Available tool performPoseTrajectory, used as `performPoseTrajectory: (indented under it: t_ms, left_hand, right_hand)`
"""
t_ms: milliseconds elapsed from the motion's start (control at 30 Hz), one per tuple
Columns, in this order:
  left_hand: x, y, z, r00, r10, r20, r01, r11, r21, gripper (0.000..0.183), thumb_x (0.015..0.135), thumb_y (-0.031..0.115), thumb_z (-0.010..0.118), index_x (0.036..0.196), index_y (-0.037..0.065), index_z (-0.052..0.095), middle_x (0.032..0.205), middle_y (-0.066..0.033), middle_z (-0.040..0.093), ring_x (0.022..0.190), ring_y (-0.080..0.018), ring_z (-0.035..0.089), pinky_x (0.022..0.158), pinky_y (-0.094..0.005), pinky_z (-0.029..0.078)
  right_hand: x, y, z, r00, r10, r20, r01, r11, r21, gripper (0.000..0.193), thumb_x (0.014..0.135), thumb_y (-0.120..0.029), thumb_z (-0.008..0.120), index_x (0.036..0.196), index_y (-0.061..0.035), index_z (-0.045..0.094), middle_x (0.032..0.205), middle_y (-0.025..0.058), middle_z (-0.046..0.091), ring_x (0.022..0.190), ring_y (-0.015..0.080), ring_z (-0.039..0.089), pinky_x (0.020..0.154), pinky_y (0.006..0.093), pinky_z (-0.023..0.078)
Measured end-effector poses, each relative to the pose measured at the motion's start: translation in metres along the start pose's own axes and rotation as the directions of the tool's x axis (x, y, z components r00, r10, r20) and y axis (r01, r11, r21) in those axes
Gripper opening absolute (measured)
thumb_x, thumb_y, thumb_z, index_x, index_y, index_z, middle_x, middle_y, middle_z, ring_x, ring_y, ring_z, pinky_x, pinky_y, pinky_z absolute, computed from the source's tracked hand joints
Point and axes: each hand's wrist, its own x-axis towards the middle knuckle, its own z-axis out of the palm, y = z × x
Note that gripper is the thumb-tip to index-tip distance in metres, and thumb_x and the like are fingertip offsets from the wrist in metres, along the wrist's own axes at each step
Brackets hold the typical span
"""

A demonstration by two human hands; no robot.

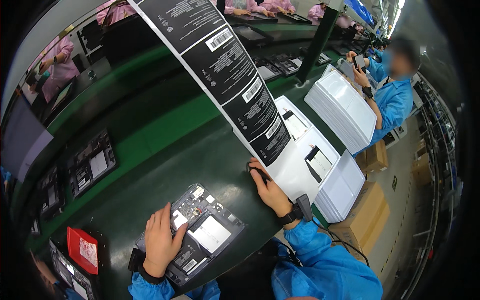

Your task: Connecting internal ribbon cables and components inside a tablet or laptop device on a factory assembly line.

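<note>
An opened tablet (pixel 234 220) lies on the bench before me, its circuit board, white battery (pixel 212 234) and a black label with a barcode in view. My left hand (pixel 161 239) rests on its left part, fingers stretched out over the board and the thumb apart. To the right of the tablet, my right hand (pixel 271 194) pinches a thin black piece (pixel 257 171) between thumb and fingers; its kind is partly hidden. Beside that hand, a long strip of black printed labels (pixel 245 95) on white backing hangs down from above.
White trays (pixel 300 145) holding batteries stand at the right, near a stack of white trays (pixel 345 107) and cardboard boxes (pixel 367 212). A red bin (pixel 82 250) sits at the left. More opened tablets (pixel 92 165) line the green conveyor (pixel 165 127). A co-worker (pixel 392 95) in blue works at the far right.
</note>
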Motion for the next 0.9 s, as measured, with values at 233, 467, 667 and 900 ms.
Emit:
performPoseTrajectory:
  t_ms: [233, 467, 667, 900]
  left_hand:
    - [0.007, 0.001, 0.006, 0.982, -0.162, -0.1, 0.157, 0.986, -0.064, 0.035, 0.088, 0.016, 0.073, 0.117, -0.003, 0.065, 0.102, -0.0216, 0.067, 0.093, -0.0406, 0.066, 0.082, -0.0442, 0.052]
    - [-0.014, 0.03, 0.005, 0.992, -0.126, 0.022, 0.128, 0.983, -0.129, 0.037, 0.086, 0.021, 0.077, 0.113, -0.002, 0.068, 0.098, -0.0201, 0.07, 0.089, -0.0393, 0.069, 0.077, -0.0424, 0.055]
    - [-0.017, 0.015, -0.007, 0.982, -0.117, 0.148, 0.152, 0.955, -0.253, 0.034, 0.089, 0.02, 0.075, 0.113, -0.005, 0.07, 0.102, -0.0242, 0.072, 0.092, -0.0412, 0.071, 0.081, -0.0415, 0.056]
    - [-0.012, 0.015, 0.001, 0.982, -0.075, 0.174, 0.123, 0.949, -0.289, 0.031, 0.09, 0.018, 0.075, 0.111, -0.004, 0.07, 0.099, -0.0247, 0.072, 0.089, -0.0431, 0.07, 0.078, -0.0437, 0.056]
  right_hand:
    - [-0.003, -0.014, 0.001, 0.994, 0.102, 0.034, -0.106, 0.983, 0.151, 0.018, 0.099, -0.008, 0.065, 0.114, -0.001, 0.07, 0.131, 0.0134, 0.064, 0.122, 0.0282, 0.061, 0.107, 0.0365, 0.045]
    - [-0.026, -0.055, -0.027, 0.987, 0.162, -0.017, -0.155, 0.964, 0.217, 0.022, 0.101, -0.011, 0.063, 0.117, 0.0005, 0.071, 0.117, 0.0119, 0.07, 0.112, 0.0187, 0.063, 0.099, 0.0297, 0.046]
    - [0.0, -0.019, -0.068, 0.962, 0.034, -0.272, 0.031, 0.972, 0.231, 0.024, 0.105, -0.012, 0.058, 0.119, 0.003, 0.07, 0.132, 0.0173, 0.065, 0.125, 0.0221, 0.057, 0.109, 0.0327, 0.041]
    - [-0.012, -0.027, -0.055, 0.953, 0.067, -0.294, 0.026, 0.953, 0.302, 0.039, 0.108, -0.023, 0.053, 0.134, 0.0061, 0.06, 0.133, 0.0169, 0.064, 0.123, 0.0235, 0.061, 0.107, 0.0406, 0.049]
